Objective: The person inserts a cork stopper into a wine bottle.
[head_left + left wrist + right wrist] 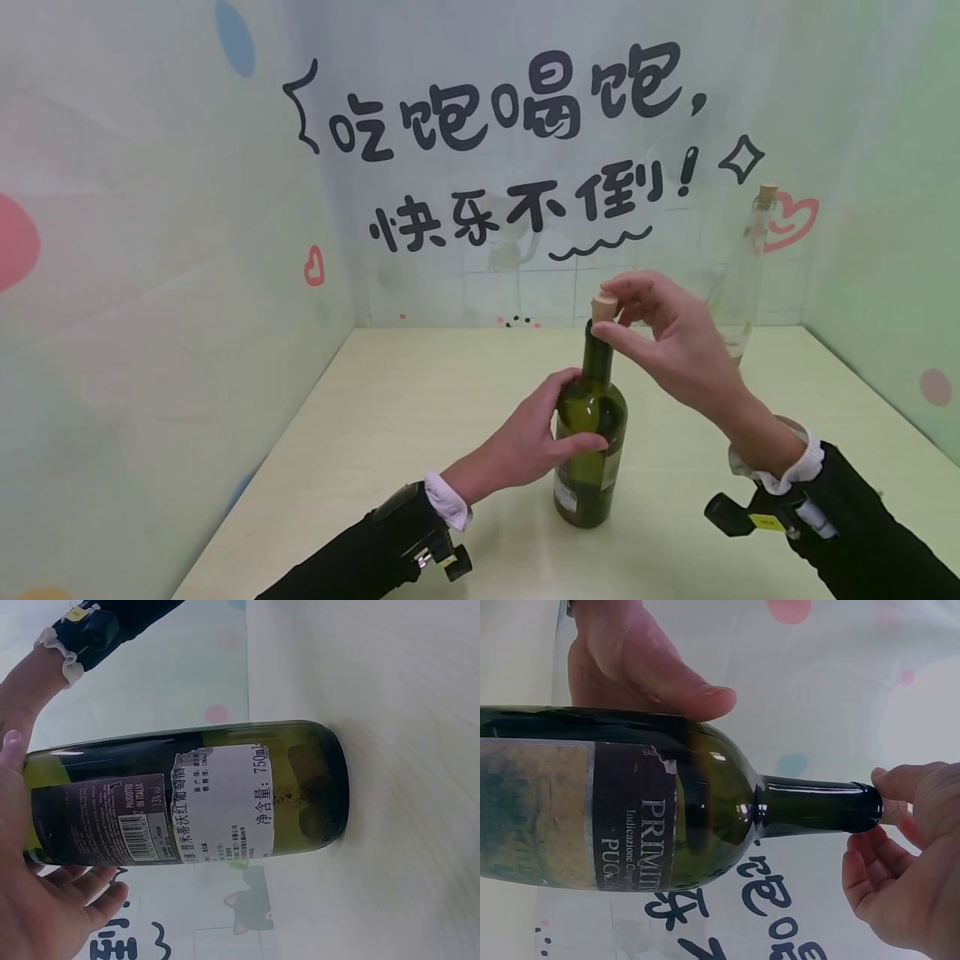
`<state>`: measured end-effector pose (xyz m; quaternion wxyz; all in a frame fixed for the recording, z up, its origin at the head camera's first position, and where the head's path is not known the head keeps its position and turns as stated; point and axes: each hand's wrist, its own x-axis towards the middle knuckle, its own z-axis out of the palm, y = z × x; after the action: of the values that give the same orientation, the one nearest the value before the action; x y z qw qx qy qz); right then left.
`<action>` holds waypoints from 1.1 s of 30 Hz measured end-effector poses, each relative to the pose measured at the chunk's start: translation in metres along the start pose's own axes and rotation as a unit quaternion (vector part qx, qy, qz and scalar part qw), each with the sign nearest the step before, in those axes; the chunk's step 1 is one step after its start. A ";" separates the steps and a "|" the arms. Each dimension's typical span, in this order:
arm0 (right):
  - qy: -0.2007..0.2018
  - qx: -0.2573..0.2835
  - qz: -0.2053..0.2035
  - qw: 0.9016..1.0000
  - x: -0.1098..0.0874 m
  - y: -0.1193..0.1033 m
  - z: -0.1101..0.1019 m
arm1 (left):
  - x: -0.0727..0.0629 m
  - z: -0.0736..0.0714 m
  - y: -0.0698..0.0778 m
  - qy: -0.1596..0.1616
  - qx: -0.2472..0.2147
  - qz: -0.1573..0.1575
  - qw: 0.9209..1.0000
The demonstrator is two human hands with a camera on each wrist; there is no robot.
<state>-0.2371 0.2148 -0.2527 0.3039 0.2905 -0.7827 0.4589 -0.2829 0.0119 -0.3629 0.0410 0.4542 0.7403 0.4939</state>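
Observation:
A dark green wine bottle (588, 500) stands upright on the table, its torn labels showing in both wrist views. Around its upper body and shoulder, my left hand (536, 442) holds it, thumb across the near side. My right hand (675, 346) pinches a light brown cork (604, 306) at the bottle's mouth between thumb and fingers. In the right wrist view the cork (894, 812) sticks out past the rim of the neck (817, 804); how deep it sits is hidden. Dark patches show inside the bottle's base (315, 787) in the left wrist view.
Behind my right hand, a clear glass bottle (738, 287) with a cork in its top stands at the back right of the pale table (420, 375). Printed walls (480, 50) with dark lettering and coloured spots enclose the table at the back and both sides.

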 end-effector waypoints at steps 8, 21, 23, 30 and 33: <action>-0.030 -0.004 0.006 1.000 -0.007 0.005 0.003 | -0.005 -0.011 -0.003 0.001 0.041 0.024 0.999; -0.114 -0.060 0.083 0.988 -0.028 0.014 0.008 | -0.020 -0.038 -0.007 0.038 0.106 0.016 0.993; -0.132 -0.064 0.107 0.983 -0.032 0.016 0.009 | -0.022 -0.043 -0.009 0.045 0.118 0.013 0.992; -0.186 -0.046 0.160 0.968 -0.041 0.025 0.012 | -0.026 -0.062 -0.015 0.068 0.156 -0.010 0.985; -0.201 -0.031 0.176 0.963 -0.044 0.028 0.014 | -0.027 -0.071 -0.018 0.077 0.172 -0.022 0.982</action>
<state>-0.2323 0.2212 -0.3062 0.0642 0.2250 -0.8804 0.4125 -0.3143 -0.0582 -0.3510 -0.0844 0.3990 0.8247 0.3919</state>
